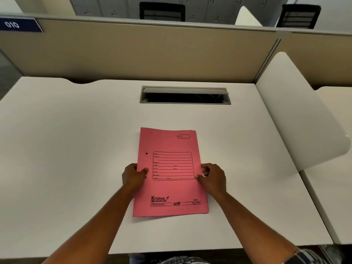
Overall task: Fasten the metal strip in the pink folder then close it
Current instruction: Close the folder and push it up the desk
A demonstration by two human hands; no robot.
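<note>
White counter [76, 149] stretches bare on every side of you, bounded by a beige partition [152, 54] at the back, with an open cable tray [184, 96] set into the surface just short of it. Your pink folder [169, 187] lies closed and flat near the front edge, cover up, well clear of the tray. Your left hand [133, 178] pinches the folder's left edge, thumb on the cover, while your right hand [213, 178] holds the right edge with fingers curled around it; each grip is closed on the folder.
</note>
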